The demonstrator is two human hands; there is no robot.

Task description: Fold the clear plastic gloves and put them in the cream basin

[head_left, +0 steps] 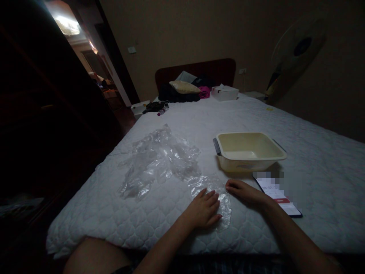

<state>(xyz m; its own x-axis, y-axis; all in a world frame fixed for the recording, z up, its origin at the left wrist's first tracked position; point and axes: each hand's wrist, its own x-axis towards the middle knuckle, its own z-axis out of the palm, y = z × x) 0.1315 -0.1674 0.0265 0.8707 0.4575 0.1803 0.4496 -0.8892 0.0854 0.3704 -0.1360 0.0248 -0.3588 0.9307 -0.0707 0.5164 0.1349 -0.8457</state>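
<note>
While the left hand lies flat, fingers apart, probably steadying the plastic, the right hand curls alongside. Whether it pinches, I cannot tell.

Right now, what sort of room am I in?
Most likely a bedroom: there's a white quilted bed cover, a dark red headboard against the wall, and what looks like a cushion near it.
</note>
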